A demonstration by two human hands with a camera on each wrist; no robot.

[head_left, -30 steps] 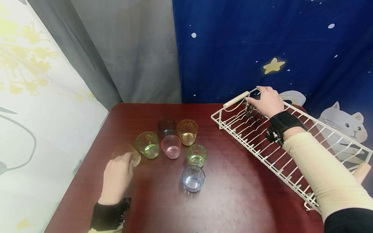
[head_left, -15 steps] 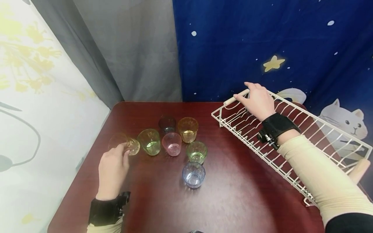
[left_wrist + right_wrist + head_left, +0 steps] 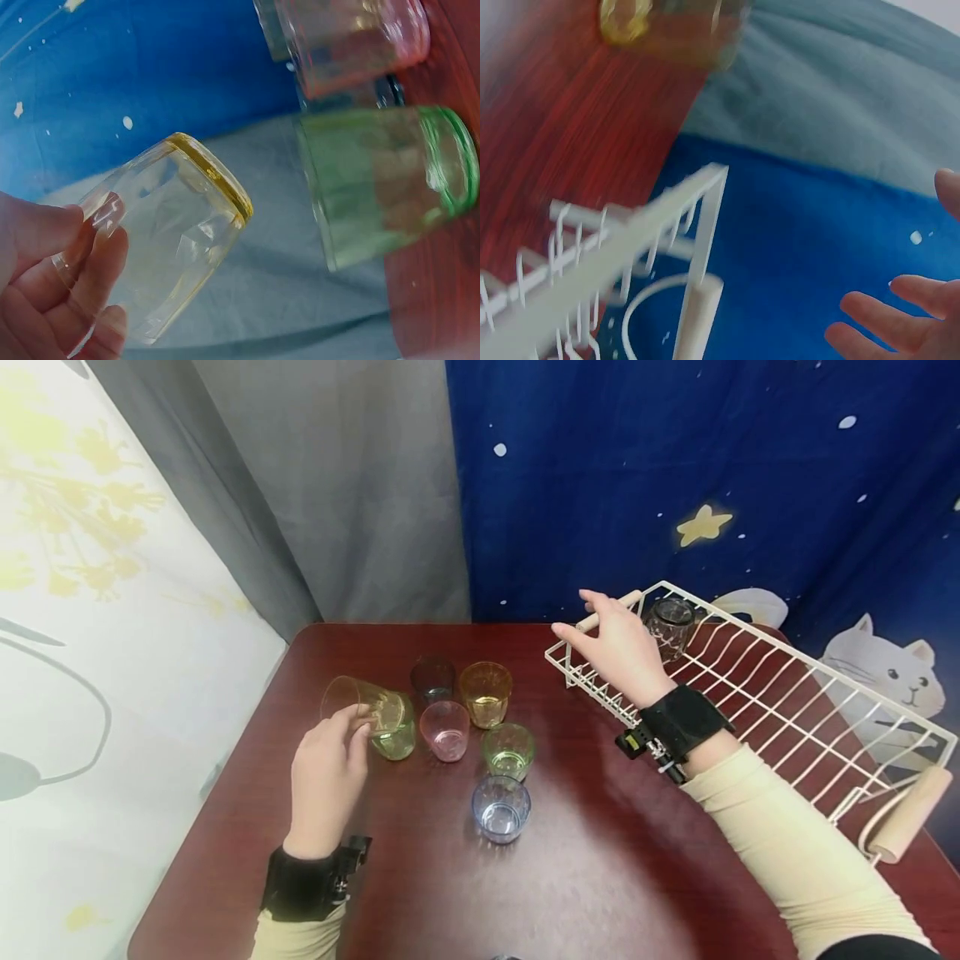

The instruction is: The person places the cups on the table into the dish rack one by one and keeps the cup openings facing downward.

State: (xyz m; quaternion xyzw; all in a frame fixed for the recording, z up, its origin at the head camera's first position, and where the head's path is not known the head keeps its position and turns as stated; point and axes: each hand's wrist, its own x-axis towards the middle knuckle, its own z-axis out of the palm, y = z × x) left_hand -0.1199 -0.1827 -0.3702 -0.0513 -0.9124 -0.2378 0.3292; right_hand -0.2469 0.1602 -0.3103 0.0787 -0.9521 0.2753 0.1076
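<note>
My left hand (image 3: 327,777) pinches a pale yellow drinking glass (image 3: 184,240) by its rim. The glass is off the table and tilted, its thicker base pointing right. In the head view it overlaps a green glass (image 3: 395,743) behind it; the left wrist view shows the two apart. Fingers spread and holding nothing, my right hand (image 3: 621,652) is over the left end of a white wire dish rack (image 3: 780,722), near its wooden handle. A dark glass (image 3: 670,627) stands upside down in the rack's far left corner, partly behind that hand.
Several glasses stand mid-table: a dark one (image 3: 433,681), an amber one (image 3: 486,695), a pink one (image 3: 445,732), a smaller green one (image 3: 508,752) and a blue one (image 3: 501,810). Curtains (image 3: 375,485) hang behind the dark red table (image 3: 420,877).
My right hand has released the dark glass in the rack and moved left, towards me. My left hand has lifted the yellow glass and carried it right.
</note>
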